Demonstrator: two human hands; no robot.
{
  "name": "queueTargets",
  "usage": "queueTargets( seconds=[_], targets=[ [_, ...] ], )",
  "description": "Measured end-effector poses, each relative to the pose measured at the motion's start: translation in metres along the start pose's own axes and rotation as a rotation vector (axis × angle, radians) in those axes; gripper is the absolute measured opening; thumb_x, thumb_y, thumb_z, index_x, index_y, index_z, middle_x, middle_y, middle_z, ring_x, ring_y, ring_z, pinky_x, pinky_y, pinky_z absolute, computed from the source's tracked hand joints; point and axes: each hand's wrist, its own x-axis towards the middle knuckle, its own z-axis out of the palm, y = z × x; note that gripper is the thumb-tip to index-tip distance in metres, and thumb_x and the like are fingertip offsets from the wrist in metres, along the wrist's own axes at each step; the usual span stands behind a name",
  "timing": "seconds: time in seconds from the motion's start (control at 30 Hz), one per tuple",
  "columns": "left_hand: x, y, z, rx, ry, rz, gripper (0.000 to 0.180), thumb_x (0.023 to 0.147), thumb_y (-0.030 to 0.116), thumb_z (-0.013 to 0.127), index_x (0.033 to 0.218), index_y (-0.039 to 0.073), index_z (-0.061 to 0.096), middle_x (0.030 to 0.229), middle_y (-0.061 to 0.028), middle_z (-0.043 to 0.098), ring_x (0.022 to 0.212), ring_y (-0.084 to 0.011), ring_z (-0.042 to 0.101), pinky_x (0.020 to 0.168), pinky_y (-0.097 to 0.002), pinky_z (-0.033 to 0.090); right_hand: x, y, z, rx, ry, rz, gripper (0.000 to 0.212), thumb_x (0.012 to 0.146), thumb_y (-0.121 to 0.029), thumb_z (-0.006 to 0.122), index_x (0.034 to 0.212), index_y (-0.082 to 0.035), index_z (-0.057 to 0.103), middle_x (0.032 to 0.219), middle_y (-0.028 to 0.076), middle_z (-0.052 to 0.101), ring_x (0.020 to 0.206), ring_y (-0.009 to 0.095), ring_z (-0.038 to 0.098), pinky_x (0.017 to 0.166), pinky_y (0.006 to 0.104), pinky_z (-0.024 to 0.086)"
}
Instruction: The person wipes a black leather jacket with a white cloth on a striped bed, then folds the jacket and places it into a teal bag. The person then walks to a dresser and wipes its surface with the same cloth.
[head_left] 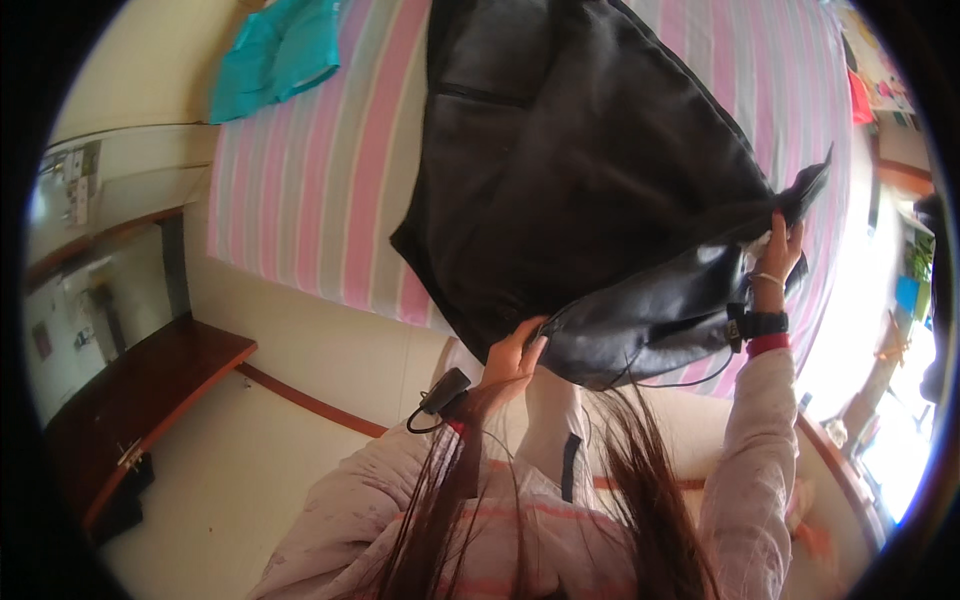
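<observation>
A large black leather-look garment lies spread over the bed's pink, grey and cream striped cover. Its near edge is folded up and hangs over the side of the bed toward me. My left hand pinches this edge at the near middle, thumb and fingers closed on the material. Further right and farther away, my right hand grips a raised corner of the same garment, with some fingers hidden behind it. A seam or pocket line crosses the garment's upper left part. Whether it is a jacket I cannot tell.
A shiny teal bag or folded cloth rests at the bed's far left corner. To the left stands a reddish-brown wooden shelf. Bright light comes in at the right, near a blue object. A thin dark cable hangs by my right wrist.
</observation>
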Motion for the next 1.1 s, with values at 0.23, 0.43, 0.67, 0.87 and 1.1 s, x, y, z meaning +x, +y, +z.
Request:
queueTargets(
  seconds=[0.23, 0.43, 0.67, 0.87, 1.1],
  targets=[
    [0.176, -0.042, -0.137, 0.053, 0.558, 0.113, 0.032, 0.098, 0.021, 0.059, 0.122, 0.0, 0.058, 0.115, -0.0155, 0.065, 0.106, -0.0276, 0.064, 0.091, -0.0363, 0.049, -0.091, 0.074, 0.056, -0.154, -0.109, 0.401, 0.023, 0.09, -0.023, 0.072, 0.091, -0.001, 0.073, 0.085, 0.003, 0.068, 0.076, 0.011, 0.06, 0.073, 0.026, 0.049],
    [0.342, -0.07, -0.187, 0.092, 0.12, -0.061, 0.055, 0.098, 0.041, 0.055, 0.129, -0.004, 0.056, 0.123, -0.0159, 0.064, 0.113, -0.0249, 0.058, 0.098, -0.0374, 0.043, -0.138, 0.15, 0.054, 0.025, -0.032, 0.584, 0.023, 0.088, -0.024, 0.073, 0.086, -0.001, 0.073, 0.078, 0.004, 0.068, 0.065, 0.012, 0.059, 0.06, 0.0261, 0.045],
    [0.34, -0.037, -0.178, 0.195, 0.187, -0.109, 0.044, 0.091, 0.035, 0.067, 0.107, -0.006, 0.065, 0.097, -0.0126, 0.068, 0.089, -0.0192, 0.06, 0.081, -0.0361, 0.047, -0.13, 0.147, 0.053, 0.135, -0.046, 0.676, 0.021, 0.086, -0.022, 0.074, 0.081, -0.001, 0.074, 0.074, 0.003, 0.068, 0.059, 0.011, 0.056, 0.054, 0.0264, 0.041],
    [0.295, 0.129, -0.152, 0.413, 0.21, 0.276, 0.028, 0.091, 0.02, 0.065, 0.097, -0.008, 0.065, 0.079, -0.0128, 0.066, 0.073, -0.0155, 0.059, 0.067, -0.0325, 0.047, -0.134, 0.133, 0.062, 0.102, -0.062, 0.639, 0.022, 0.085, -0.022, 0.074, 0.079, -0.001, 0.074, 0.073, 0.004, 0.067, 0.066, 0.012, 0.057, 0.063, 0.0271, 0.043],
    [0.169, 0.242, 0.01, 0.641, -0.933, 0.881, 0.045, 0.087, 0.023, 0.07, 0.124, 0.0, 0.06, 0.115, -0.0207, 0.065, 0.106, -0.0378, 0.064, 0.091, -0.0411, 0.051, -0.131, 0.109, 0.062, 0.13, -0.088, 0.702, 0.023, 0.086, -0.021, 0.074, 0.08, 0.001, 0.073, 0.074, 0.005, 0.068, 0.064, 0.014, 0.058, 0.061, 0.0284, 0.044]
  ],
)
